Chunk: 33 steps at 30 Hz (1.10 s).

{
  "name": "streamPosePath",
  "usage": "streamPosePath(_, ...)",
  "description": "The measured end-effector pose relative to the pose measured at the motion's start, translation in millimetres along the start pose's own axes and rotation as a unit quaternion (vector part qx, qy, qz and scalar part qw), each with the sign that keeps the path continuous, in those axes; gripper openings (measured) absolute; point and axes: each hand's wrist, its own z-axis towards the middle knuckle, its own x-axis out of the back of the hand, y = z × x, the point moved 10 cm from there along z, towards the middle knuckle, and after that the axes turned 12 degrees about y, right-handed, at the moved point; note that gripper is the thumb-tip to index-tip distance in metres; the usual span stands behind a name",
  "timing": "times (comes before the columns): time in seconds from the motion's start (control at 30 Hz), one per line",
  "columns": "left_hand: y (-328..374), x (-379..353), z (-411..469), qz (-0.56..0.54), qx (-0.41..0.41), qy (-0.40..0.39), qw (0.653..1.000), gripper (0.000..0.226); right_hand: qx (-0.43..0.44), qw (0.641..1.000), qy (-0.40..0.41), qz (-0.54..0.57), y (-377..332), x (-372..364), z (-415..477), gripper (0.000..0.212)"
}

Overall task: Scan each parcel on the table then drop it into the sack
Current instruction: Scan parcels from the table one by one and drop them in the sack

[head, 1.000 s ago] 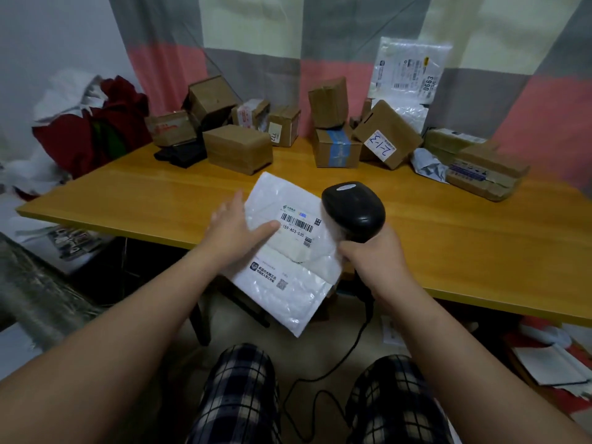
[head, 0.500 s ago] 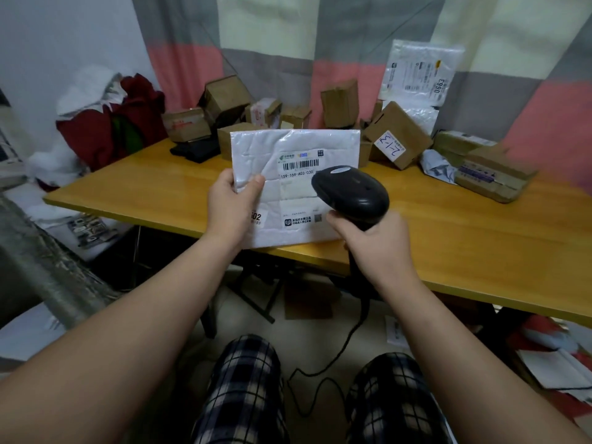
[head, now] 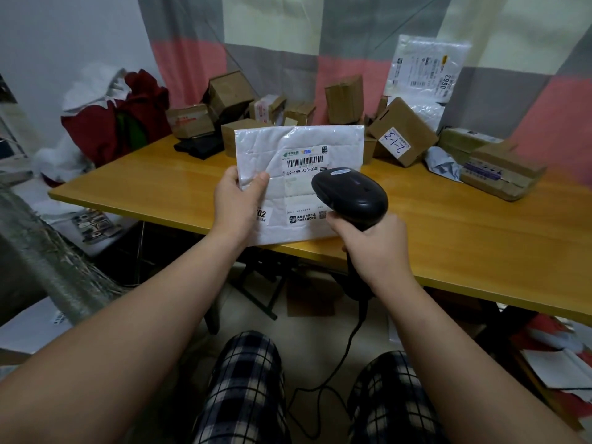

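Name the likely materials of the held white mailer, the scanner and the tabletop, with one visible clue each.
White mailer: probably plastic film over padding, glossy and creased.
Scanner: moulded black plastic, smooth with soft highlights.
Tabletop: wood or wood-look laminate, orange-brown with faint grain.

label (head: 301, 165): lower right behind scanner (head: 350, 195) | sticker (head: 262, 215): only 02 shows past left hand (head: 235, 206)

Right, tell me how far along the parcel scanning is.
Done: cannot tell; no filled sack shows. In hand: the left hand holds the white mailer upright, and the right hand aims the scanner at its barcode label. Left: dropping this one, then the cardboard boxes piled on the table.
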Motion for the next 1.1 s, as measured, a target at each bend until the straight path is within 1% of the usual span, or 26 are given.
streamPosePath(0.2,2,1,-1,0.007,-0.007,-0.007,1.000,0.010,-0.016,1.000,-0.006,0.011,4,-2,-1,0.019)
streamPosePath(0.37,13,15,-6,0.080,-0.047,-0.070,0.993,0.013,-0.017,0.999,-0.025,0.031,2,-12,-7,0.019)
streamPosePath(0.47,17,43,-7,0.103,-0.067,-0.070,0.990,0.013,-0.016,0.998,-0.051,0.040,0,-32,-14,0.016)
streamPosePath(0.53,16,72,-7,0.103,-0.064,-0.037,0.992,0.013,-0.015,0.997,-0.070,0.041,-4,-50,-19,0.011)
streamPosePath(0.63,13,120,-8,0.097,-0.052,0.027,0.994,0.015,-0.011,0.993,-0.104,0.048,-14,-83,-32,0.010)
streamPosePath(0.73,14,170,-15,0.098,-0.056,0.083,0.990,0.015,-0.011,0.987,-0.149,0.053,-25,-122,-50,0.018)
streamPosePath(0.8,15,207,-22,0.108,-0.058,0.132,0.984,0.014,0.000,0.981,-0.186,0.052,-34,-150,-66,0.018)
streamPosePath(0.93,13,293,-44,0.153,-0.062,0.249,0.954,0.011,0.015,0.963,-0.258,0.081,-52,-204,-109,0.014)
streamPosePath(1.03,11,359,-65,0.166,-0.059,0.323,0.930,0.013,0.022,0.940,-0.331,0.073,-61,-248,-148,0.027)
streamPosePath(1.1,17,402,-77,0.228,-0.076,0.366,0.899,0.013,0.044,0.922,-0.382,0.041,-66,-276,-178,0.033)
